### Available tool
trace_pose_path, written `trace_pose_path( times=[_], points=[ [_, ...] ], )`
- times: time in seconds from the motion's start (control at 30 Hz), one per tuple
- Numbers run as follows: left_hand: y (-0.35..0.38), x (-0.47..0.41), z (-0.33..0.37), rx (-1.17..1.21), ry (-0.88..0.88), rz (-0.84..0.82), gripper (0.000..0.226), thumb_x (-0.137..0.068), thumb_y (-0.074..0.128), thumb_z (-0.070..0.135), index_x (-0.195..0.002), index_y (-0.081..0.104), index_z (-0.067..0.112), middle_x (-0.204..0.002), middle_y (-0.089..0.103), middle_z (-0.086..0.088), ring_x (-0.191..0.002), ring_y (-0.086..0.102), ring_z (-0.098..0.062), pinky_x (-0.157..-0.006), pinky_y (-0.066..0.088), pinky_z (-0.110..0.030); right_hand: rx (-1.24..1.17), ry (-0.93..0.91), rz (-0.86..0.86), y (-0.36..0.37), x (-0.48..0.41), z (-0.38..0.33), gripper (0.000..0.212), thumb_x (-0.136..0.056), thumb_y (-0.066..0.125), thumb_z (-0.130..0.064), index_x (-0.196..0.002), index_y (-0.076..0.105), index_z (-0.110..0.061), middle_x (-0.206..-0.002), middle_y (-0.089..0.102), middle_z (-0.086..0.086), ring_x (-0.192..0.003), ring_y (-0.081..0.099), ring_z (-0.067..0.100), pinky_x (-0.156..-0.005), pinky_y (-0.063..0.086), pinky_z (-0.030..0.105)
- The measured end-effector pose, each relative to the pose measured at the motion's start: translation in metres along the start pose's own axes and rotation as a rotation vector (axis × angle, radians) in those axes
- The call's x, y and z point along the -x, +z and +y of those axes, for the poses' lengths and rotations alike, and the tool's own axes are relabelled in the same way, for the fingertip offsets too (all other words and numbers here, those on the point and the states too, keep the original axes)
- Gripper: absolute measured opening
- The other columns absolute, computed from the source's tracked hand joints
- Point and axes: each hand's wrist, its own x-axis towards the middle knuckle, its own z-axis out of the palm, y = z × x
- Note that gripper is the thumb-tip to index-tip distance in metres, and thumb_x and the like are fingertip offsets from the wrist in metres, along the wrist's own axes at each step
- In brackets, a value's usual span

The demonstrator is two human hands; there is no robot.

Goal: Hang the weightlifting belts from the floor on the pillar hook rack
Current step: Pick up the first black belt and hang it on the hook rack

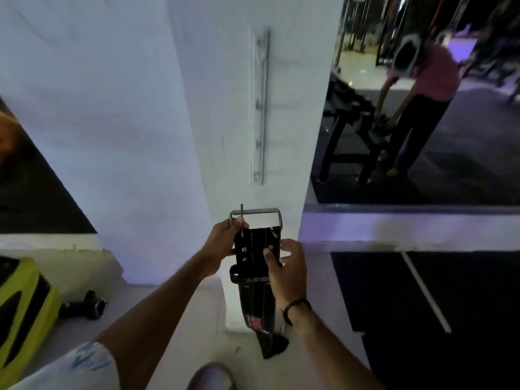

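— Fingers first: how do they sit on it?

— Left hand has its fingers curled tight round the left end of the steel buckle, thumb pressed by the prong. Right hand is clamped on the right edge of the black belt, fingertips on the face beside the rivets.

— Where is the belt now?

— Off the floor, held upright in front of the white pillar, buckle on top, tail hanging down. It is below the hook rack, not yet on it.

— How will it handle?

— Thick leather, I judge: stiff, fairly heavy, hardly slippery, not fragile. The rigid buckle frame looks like the best hold and the part to slip over a hook.

— And the room, left to right?

— Yellow equipment on the pale floor, then a dark object I can't identify; pillar in the middle; black matting and another person well apart on the right.
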Motion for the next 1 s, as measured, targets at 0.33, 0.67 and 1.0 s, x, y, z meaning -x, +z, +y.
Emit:
trace_pose_path(
  times=[0.33,0.67,1.0],
  points=[
    [-0.015,0.059,0.247,0.079,0.290,0.069,0.036,-0.101,0.046,0.046,-0.102,0.062,0.015,-0.087,0.061,-0.002,-0.075,0.060,-0.015,-0.073,0.052,-0.033,-0.113,-0.294,-0.085,-0.066,-0.059,-0.244,0.011,-0.079,0.072,-0.037,-0.086,0.064,-0.034,-0.091,0.072,-0.005,-0.081,0.070,0.021,-0.073,0.059,0.041],
    [-0.043,0.139,0.395,0.134,0.529,0.120,0.048,-0.091,0.058,0.058,-0.103,0.073,0.013,-0.097,0.077,-0.007,-0.084,0.074,-0.017,-0.071,0.057,-0.028,-0.170,-0.490,-0.047,-0.098,-0.030,-0.428,0.009,-0.083,0.074,-0.028,-0.088,0.068,-0.023,-0.088,0.075,-0.001,-0.084,0.072,0.015,-0.076,0.060,0.038],
    [-0.059,0.198,0.537,0.155,0.752,0.163,0.043,-0.093,0.060,0.051,-0.099,0.071,0.010,-0.086,0.074,-0.006,-0.077,0.071,-0.021,-0.075,0.059,-0.034,-0.105,-0.555,-0.027,-0.153,0.006,-0.584,0.024,-0.084,0.072,-0.038,-0.072,0.064,-0.019,-0.075,0.064,0.000,-0.063,0.056,0.013,-0.058,0.043,0.026]
  ],
)
